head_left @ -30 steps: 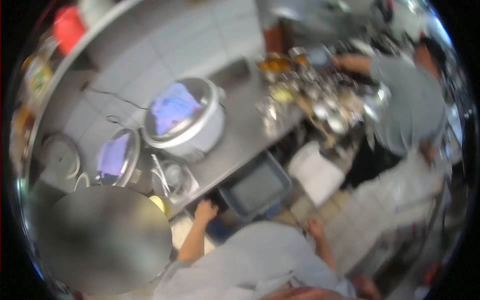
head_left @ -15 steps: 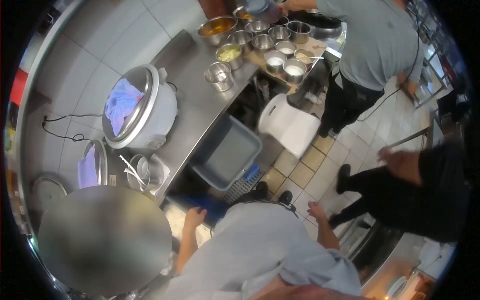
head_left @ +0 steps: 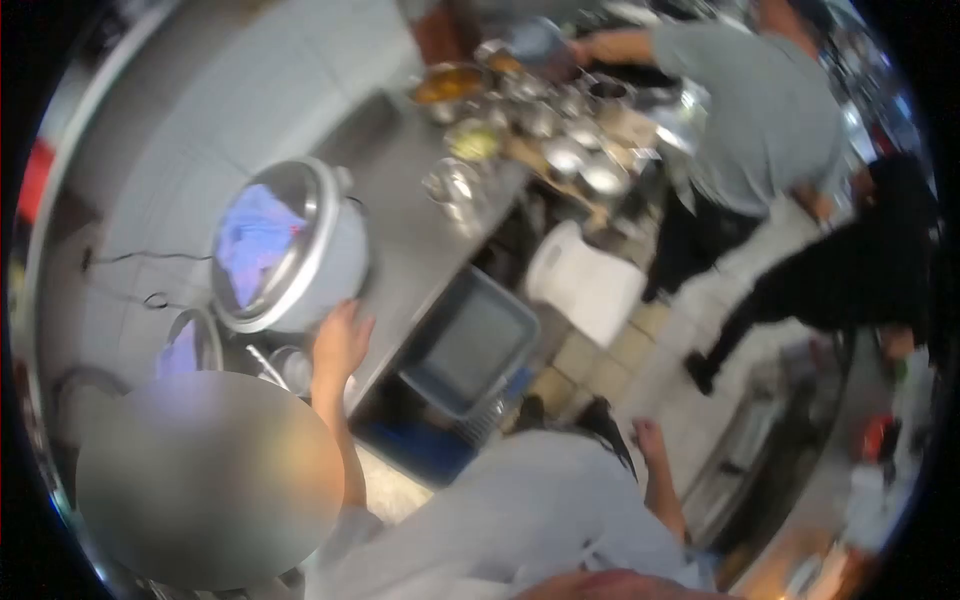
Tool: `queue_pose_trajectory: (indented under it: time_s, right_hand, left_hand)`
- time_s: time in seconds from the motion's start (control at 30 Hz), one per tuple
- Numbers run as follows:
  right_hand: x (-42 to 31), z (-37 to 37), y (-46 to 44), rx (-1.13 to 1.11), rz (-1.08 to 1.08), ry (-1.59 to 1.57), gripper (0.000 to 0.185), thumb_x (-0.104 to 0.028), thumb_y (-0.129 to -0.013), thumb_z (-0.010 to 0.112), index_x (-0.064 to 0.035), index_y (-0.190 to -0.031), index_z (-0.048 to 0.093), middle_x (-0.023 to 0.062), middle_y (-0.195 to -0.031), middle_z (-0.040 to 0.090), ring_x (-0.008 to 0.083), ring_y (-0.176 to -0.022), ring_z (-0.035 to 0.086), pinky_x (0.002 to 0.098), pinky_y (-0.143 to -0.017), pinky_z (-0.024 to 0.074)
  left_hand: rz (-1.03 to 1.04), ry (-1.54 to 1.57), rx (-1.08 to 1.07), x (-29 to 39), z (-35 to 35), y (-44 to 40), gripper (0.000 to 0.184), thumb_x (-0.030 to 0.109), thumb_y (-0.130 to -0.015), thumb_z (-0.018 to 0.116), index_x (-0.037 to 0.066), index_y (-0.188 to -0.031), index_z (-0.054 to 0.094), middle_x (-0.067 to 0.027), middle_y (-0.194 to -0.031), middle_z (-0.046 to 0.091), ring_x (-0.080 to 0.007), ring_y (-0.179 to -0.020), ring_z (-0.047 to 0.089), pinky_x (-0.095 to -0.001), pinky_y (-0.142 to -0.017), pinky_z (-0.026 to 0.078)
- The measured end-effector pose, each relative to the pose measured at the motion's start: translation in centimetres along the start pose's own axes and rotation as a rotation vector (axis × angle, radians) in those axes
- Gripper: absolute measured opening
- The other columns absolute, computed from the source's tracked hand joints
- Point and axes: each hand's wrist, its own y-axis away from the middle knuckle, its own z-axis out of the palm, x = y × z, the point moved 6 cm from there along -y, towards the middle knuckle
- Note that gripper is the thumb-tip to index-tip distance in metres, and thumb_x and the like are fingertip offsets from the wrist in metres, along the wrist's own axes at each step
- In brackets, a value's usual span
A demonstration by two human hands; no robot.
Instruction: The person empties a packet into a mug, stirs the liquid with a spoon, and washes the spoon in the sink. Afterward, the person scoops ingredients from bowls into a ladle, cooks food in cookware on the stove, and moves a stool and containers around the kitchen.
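Observation:
My left hand (head_left: 342, 345) is over the steel counter, just below the large rice cooker (head_left: 300, 250). Its fingers are apart and hold nothing; whether they touch the cooker I cannot tell. A folded purple cloth (head_left: 257, 243) lies on the cooker's lid. Beside my left hand stands a metal container (head_left: 292, 368) with white-handled utensils in it. My right hand (head_left: 648, 437) hangs by my side over the floor, its fingers loosely bent, slightly blurred, with nothing seen in them. A grey plastic tub (head_left: 530, 325) sits below the counter edge.
Several steel bowls (head_left: 565, 155) of ingredients stand at the counter's far end. A person in a grey shirt (head_left: 765, 110) works there, holding a container (head_left: 540, 45). A white stool (head_left: 585, 285) stands on the tiled floor. Another person in black (head_left: 830, 280) is at the right.
My left hand has moved forward and left, up to the rice cooker. The person in black has moved away toward the far right. The view has shifted and is blurred.

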Motion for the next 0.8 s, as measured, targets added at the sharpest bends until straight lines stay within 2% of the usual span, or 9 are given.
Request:
queue_pose_trajectory:
  time_s: [0.03,0.07,0.1,0.13,0.17,0.23,0.5,0.63,0.8]
  right_hand:
    - [3.5,-0.4,-1.0,0.101,-0.001,0.060,0.031,-0.032,-0.098,0.059,-0.0038,-0.087,0.062,0.0016,-0.066,0.055,0.0129,-0.059,0.053,0.0294,-0.057,0.0475]
    - [2.1,-0.2,0.3,0.068,-0.034,-0.103,0.032,-0.031,-0.098,0.059,-0.0071,-0.077,0.057,-0.0002,-0.064,0.049,0.0124,-0.057,0.049,0.0288,-0.055,0.0462]
    - [3.0,-0.9,-0.9,0.012,-0.053,0.008,0.037,-0.033,-0.099,0.058,0.0012,-0.085,0.066,0.0053,-0.066,0.058,0.0175,-0.063,0.058,0.0350,-0.055,0.0501]
    - [8.3,-1.5,-3.9,-0.016,-0.108,-0.216,0.037,-0.033,-0.098,0.059,0.0021,-0.098,0.069,0.0123,-0.082,0.067,0.0208,-0.072,0.065,0.0350,-0.066,0.0555]
    - [19.2,-1.7,-11.6,0.204,-0.220,-0.147,0.041,-0.034,-0.098,0.059,0.0024,-0.114,0.067,0.0185,-0.104,0.070,0.0247,-0.087,0.069,0.0367,-0.081,0.0565]
    - [13.9,-2.3,-7.8,-0.047,0.163,-0.280,0.054,-0.040,-0.099,0.056,0.0051,-0.130,0.058,0.0214,-0.127,0.062,0.0277,-0.097,0.069,0.0384,-0.079,0.0579]
    - [-0.2,-9.1,-15.5,-0.094,0.140,-0.202,0.051,-0.034,-0.099,0.059,0.0058,-0.130,0.058,0.0193,-0.124,0.063,0.0265,-0.096,0.068,0.0328,-0.073,0.0567]
    - [-7.1,-13.8,-21.7,-0.139,0.100,-0.156,0.050,-0.032,-0.099,0.059,0.0058,-0.131,0.057,0.0181,-0.122,0.064,0.0248,-0.095,0.068,0.0314,-0.071,0.0561]
    - [-8.3,-17.1,-33.0,-0.175,-0.007,-0.157,0.048,-0.030,-0.098,0.060,0.0049,-0.131,0.057,0.0157,-0.116,0.065,0.0216,-0.090,0.068,0.0298,-0.069,0.0556]
  left_hand:
    - [0.008,-0.002,0.100,1.4,-2.8,-1.7,0.042,0.028,-0.091,0.067,-0.002,-0.120,0.066,-0.0262,-0.128,0.062,-0.0418,-0.120,0.058,-0.0458,-0.101,0.047]
    - [0.052,0.029,0.181,3.0,-5.8,-3.1,0.041,0.027,-0.090,0.068,-0.002,-0.119,0.066,-0.0259,-0.127,0.062,-0.0416,-0.120,0.058,-0.0456,-0.101,0.048]
    - [0.099,0.055,0.272,4.8,-8.8,-4.4,0.041,0.027,-0.090,0.069,-0.002,-0.119,0.066,-0.0257,-0.127,0.063,-0.0414,-0.119,0.059,-0.0454,-0.101,0.048]
    - [0.163,0.012,0.371,6.5,-11.6,-5.8,0.039,0.025,-0.089,0.070,-0.001,-0.118,0.067,-0.0249,-0.126,0.063,-0.0412,-0.118,0.059,-0.0454,-0.099,0.049]
    - [0.234,-0.031,0.450,8.2,-14.1,-7.1,0.038,0.024,-0.089,0.070,-0.001,-0.117,0.067,-0.0241,-0.125,0.064,-0.0410,-0.117,0.060,-0.0454,-0.098,0.050]
    - [0.309,-0.066,0.581,11.8,-18.3,-9.6,0.037,0.026,-0.090,0.070,0.001,-0.116,0.069,-0.0219,-0.128,0.063,-0.0391,-0.113,0.063,-0.0427,-0.095,0.051]
    - [0.336,-0.237,0.880,24.6,-28.4,-18.0,0.032,0.029,-0.089,0.070,0.004,-0.109,0.071,-0.0192,-0.123,0.066,-0.0372,-0.111,0.063,-0.0442,-0.092,0.053]
    - [0.154,-0.388,0.939,26.1,-32.8,-21.6,0.039,0.036,-0.090,0.067,0.005,-0.113,0.072,-0.0160,-0.127,0.065,-0.0347,-0.115,0.062,-0.0436,-0.097,0.051]
    - [-0.040,-0.409,0.912,25.2,-36.8,-25.3,0.043,0.039,-0.090,0.066,0.005,-0.115,0.072,-0.0163,-0.126,0.066,-0.0345,-0.116,0.062,-0.0438,-0.098,0.050]
